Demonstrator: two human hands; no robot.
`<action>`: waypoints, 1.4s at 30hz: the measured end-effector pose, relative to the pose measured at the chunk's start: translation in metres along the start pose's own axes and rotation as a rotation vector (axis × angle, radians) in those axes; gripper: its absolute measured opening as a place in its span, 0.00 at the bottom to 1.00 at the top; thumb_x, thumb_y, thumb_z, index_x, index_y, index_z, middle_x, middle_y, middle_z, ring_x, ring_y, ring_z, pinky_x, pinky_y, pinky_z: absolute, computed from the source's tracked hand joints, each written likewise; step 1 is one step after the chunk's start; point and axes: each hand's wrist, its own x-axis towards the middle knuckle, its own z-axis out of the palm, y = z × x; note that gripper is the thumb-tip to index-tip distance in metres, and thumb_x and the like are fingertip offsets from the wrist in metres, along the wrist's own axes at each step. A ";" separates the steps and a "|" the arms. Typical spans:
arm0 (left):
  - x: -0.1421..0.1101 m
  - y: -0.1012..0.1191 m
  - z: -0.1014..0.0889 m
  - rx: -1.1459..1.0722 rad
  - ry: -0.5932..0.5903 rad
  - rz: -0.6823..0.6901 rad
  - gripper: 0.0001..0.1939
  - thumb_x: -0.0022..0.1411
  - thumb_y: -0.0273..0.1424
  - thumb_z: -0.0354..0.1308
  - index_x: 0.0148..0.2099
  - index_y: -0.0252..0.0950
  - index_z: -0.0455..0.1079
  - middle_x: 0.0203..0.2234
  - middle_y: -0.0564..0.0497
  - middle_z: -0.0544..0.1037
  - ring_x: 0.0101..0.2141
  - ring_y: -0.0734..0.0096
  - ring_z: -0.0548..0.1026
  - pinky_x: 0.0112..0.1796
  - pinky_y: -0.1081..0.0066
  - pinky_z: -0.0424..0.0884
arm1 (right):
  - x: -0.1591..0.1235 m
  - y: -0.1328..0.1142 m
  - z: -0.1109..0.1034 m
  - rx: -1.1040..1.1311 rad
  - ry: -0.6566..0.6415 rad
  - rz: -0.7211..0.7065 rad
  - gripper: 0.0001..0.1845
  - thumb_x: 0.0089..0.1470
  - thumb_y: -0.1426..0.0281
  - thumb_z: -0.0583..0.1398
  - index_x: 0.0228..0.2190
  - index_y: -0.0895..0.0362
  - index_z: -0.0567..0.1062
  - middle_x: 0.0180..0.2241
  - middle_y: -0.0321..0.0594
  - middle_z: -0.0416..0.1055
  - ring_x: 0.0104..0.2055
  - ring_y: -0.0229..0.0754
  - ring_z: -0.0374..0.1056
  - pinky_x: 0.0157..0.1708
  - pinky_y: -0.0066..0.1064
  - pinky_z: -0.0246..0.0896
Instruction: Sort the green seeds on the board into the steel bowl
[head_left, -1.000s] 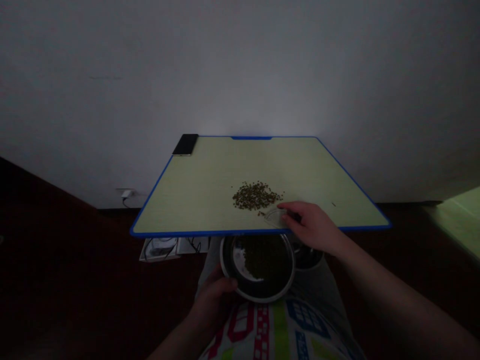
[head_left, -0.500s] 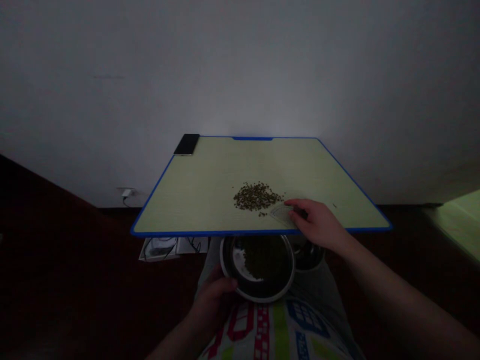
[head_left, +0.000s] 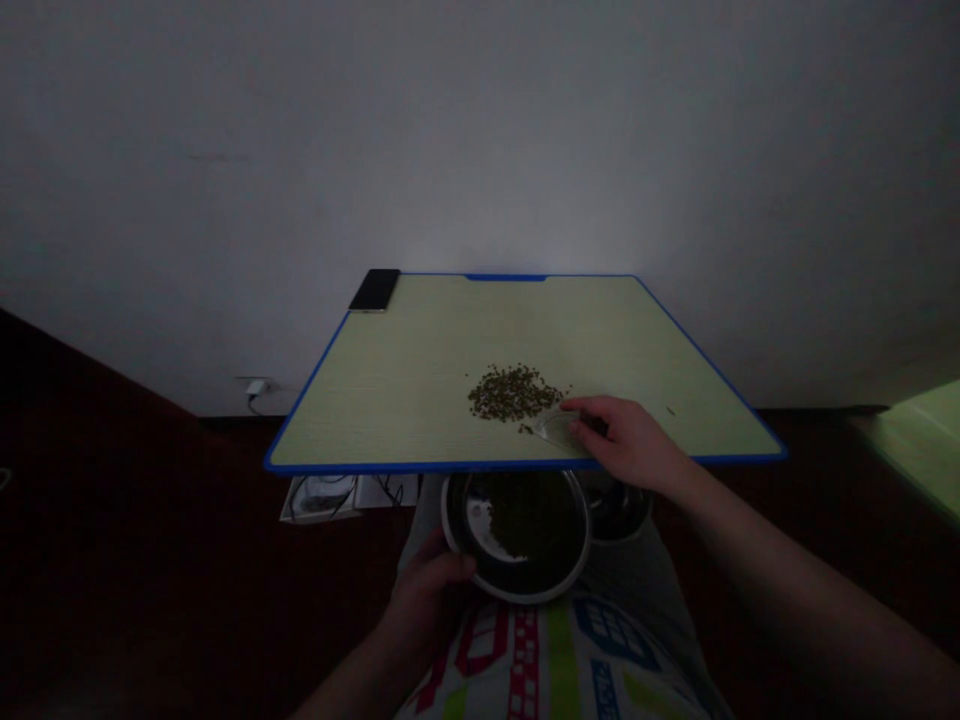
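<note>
Right hand (head_left: 626,440): thumb and fingers pinch a clear flat piece (head_left: 553,426), apparently a protractor, at the table (head_left: 420,345). Left hand (head_left: 439,582): thumb laid over the rim of a metal bowl (head_left: 480,528), its other fingers hidden, so the full hold cannot be told. The pile of small brown grains (head_left: 512,393) lies just beyond and to the left of the right fingertips; a few stray grains (head_left: 526,429) lie nearer, at the tip of the clear piece. The bowl, below the table's near edge and to the right of the left hand, contains a dark mass of grains (head_left: 532,512). Risks, in this inspector's judgement: a quick stroke of the thin piece could scatter grains sideways, or send them over the edge wide of the bowl; a second bowl (head_left: 621,512), beneath the right hand, could catch strays. Should the left hand's apparently one-sided hold slacken, the bowl could tip and spill. Poor light makes missed grains likelier.
</note>
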 end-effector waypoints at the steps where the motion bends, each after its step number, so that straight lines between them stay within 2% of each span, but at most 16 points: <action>1: 0.000 0.000 0.000 -0.002 0.006 0.001 0.41 0.43 0.22 0.65 0.63 0.40 0.71 0.41 0.45 0.88 0.46 0.47 0.83 0.49 0.55 0.78 | 0.000 0.000 0.000 0.001 0.000 -0.003 0.21 0.59 0.67 0.56 0.49 0.59 0.82 0.37 0.47 0.82 0.33 0.46 0.74 0.35 0.36 0.68; 9: 0.000 0.000 0.001 -0.011 -0.006 0.002 0.40 0.43 0.22 0.64 0.62 0.39 0.71 0.36 0.47 0.88 0.45 0.47 0.83 0.50 0.54 0.77 | 0.004 -0.002 0.001 -0.010 0.009 0.017 0.21 0.59 0.68 0.57 0.50 0.59 0.81 0.37 0.47 0.82 0.34 0.47 0.75 0.36 0.37 0.69; 14: 0.002 -0.002 -0.004 -0.003 -0.042 0.013 0.38 0.45 0.22 0.64 0.62 0.38 0.72 0.40 0.45 0.88 0.48 0.46 0.83 0.50 0.54 0.77 | 0.013 -0.001 0.000 -0.016 -0.023 -0.021 0.20 0.61 0.69 0.56 0.50 0.58 0.81 0.45 0.49 0.82 0.42 0.49 0.77 0.43 0.39 0.71; 21: 0.003 -0.004 -0.011 -0.020 -0.046 -0.013 0.39 0.46 0.22 0.65 0.63 0.40 0.72 0.41 0.44 0.88 0.49 0.44 0.82 0.52 0.53 0.76 | 0.020 -0.003 0.002 -0.022 -0.049 -0.081 0.19 0.61 0.71 0.57 0.50 0.55 0.81 0.49 0.47 0.81 0.50 0.51 0.77 0.51 0.43 0.70; 30: 0.001 -0.003 -0.007 -0.023 -0.031 -0.010 0.41 0.45 0.22 0.64 0.64 0.41 0.70 0.44 0.45 0.87 0.50 0.46 0.82 0.52 0.54 0.76 | 0.022 -0.015 0.004 -0.003 -0.074 -0.164 0.19 0.61 0.72 0.58 0.51 0.53 0.81 0.49 0.45 0.81 0.50 0.49 0.77 0.52 0.43 0.70; 42: -0.001 0.000 0.003 -0.011 0.003 0.007 0.43 0.43 0.22 0.66 0.64 0.41 0.70 0.48 0.44 0.86 0.51 0.43 0.81 0.50 0.55 0.77 | 0.011 -0.004 -0.002 0.019 -0.071 -0.135 0.19 0.61 0.71 0.58 0.50 0.53 0.81 0.47 0.46 0.82 0.47 0.49 0.78 0.48 0.40 0.72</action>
